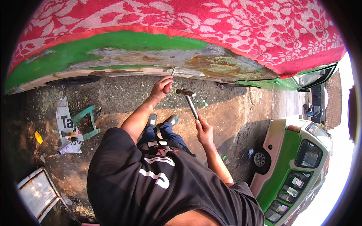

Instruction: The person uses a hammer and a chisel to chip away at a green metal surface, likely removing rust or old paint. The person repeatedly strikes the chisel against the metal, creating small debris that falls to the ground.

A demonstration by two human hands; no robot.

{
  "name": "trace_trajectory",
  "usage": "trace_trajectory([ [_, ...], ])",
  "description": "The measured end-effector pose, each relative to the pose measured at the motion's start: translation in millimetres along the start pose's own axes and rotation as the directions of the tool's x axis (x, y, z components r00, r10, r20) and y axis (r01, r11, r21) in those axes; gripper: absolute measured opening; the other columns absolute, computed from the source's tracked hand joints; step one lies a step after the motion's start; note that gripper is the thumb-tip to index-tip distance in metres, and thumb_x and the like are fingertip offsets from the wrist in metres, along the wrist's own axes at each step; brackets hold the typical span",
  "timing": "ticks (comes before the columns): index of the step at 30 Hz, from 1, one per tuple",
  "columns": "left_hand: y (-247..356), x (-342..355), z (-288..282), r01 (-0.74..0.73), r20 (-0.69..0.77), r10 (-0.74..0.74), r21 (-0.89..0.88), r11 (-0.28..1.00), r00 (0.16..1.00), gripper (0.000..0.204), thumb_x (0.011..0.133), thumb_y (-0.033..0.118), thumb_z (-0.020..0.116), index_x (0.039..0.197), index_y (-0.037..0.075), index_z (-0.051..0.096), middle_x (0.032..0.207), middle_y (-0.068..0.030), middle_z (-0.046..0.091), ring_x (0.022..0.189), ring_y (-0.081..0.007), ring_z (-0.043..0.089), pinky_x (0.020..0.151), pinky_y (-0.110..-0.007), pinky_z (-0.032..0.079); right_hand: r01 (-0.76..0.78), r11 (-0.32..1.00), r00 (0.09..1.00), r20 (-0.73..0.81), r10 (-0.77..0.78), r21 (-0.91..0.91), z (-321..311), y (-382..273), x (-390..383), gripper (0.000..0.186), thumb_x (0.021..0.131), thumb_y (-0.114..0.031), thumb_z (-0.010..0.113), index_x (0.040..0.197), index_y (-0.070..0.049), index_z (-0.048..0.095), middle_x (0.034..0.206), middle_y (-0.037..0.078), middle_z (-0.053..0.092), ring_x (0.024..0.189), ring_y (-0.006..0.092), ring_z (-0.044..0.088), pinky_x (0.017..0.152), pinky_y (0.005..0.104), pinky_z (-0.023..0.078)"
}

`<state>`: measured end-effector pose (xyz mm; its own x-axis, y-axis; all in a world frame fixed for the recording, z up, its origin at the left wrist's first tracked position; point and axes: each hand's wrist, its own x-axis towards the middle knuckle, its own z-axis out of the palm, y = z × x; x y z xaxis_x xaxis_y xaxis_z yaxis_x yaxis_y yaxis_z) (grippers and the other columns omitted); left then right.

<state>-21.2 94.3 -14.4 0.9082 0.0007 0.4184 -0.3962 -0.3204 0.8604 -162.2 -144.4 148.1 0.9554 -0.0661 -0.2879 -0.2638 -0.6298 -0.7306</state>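
My left hand [160,89] is closed around the red handle of a screwdriver [167,88]. Its thin metal shaft points up at the lower edge of a green vehicle panel [151,56]; whether the tip touches, I cannot tell. Bare grey metal and rust-brown patches show where paint is gone from that panel. In my right hand [204,132] is a hammer [191,105], gripped by the lower part of its metal handle. The hammer's head is up, a little right of the screwdriver and apart from it.
A red and white floral cloth [196,19] covers the vehicle's upper part. On the ground at left lie a green frame [88,122], a printed sheet [63,116], a can [65,148] and a rusty white panel [37,192]. A green and white van [290,169] stands at right.
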Motion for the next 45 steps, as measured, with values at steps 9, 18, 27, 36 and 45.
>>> trace_trajectory([
  [9,-3.4,10.0,-7.0,0.037,0.086,-0.029,-0.099,0.994,0.996,0.024,0.079,-0.006,0.062,0.101,0.003,0.065,0.119,-0.0106,0.064,0.085,-0.0189,0.066,0.075,-0.029,0.054,0.204,0.978,0.979,-0.002,-0.205,-0.034,8.1,-17.3,6.3,0.033,0.095,-0.017,0.062,0.125,-0.005,0.062,0.089,0.018,0.069,0.075,0.0106,0.064,0.07,0.0272,0.05],
  [18,-9.5,21.8,-5.2,-0.013,0.035,0.017,-0.097,0.995,0.999,0.022,0.078,-0.007,0.061,0.098,0.002,0.063,0.113,-0.0107,0.065,0.08,-0.0181,0.065,0.07,-0.029,0.053,0.32,0.94,0.947,0.047,-0.317,-0.115,8.5,-51.1,10.4,0.035,0.093,-0.012,0.063,0.128,-0.006,0.061,0.075,0.015,0.064,0.062,0.0126,0.058,0.059,0.029,0.047],
  [27,-0.5,45.5,-4.6,-0.004,0.014,0.004,-0.051,0.999,1.0,0.016,0.076,-0.004,0.062,0.092,0.001,0.063,0.097,-0.011,0.067,0.087,-0.0207,0.065,0.072,-0.028,0.05,0.507,0.722,0.85,0.134,-0.51,-0.471,23.6,-43.2,38.8,0.037,0.089,-0.02,0.067,0.126,-0.02,0.063,0.067,0.012,0.061,0.056,0.0308,0.062,0.05,0.0408,0.048],
  [36,-1.3,47.5,2.2,0.105,0.073,-0.099,-0.097,0.99,0.992,0.018,0.077,0.0,0.067,0.094,0.004,0.064,0.104,-0.0089,0.068,0.095,-0.0257,0.066,0.082,-0.032,0.052,0.429,0.809,0.896,0.078,-0.436,-0.401,22.6,-31.9,34.0,0.035,0.091,-0.021,0.065,0.126,-0.019,0.064,0.074,0.015,0.066,0.062,0.0338,0.065,0.052,0.0417,0.048],
  [45,-1.3,49.1,3.7,0.013,0.016,-0.011,-0.145,0.989,1.0,0.019,0.074,-0.006,0.064,0.091,0.002,0.062,0.097,-0.0089,0.066,0.083,-0.0215,0.063,0.073,-0.03,0.051,0.432,0.857,0.889,-0.029,-0.458,-0.282,18.2,-42.5,34.3,0.037,0.09,-0.014,0.065,0.127,-0.014,0.063,0.069,0.013,0.061,0.057,0.0311,0.06,0.053,0.0388,0.047],
])
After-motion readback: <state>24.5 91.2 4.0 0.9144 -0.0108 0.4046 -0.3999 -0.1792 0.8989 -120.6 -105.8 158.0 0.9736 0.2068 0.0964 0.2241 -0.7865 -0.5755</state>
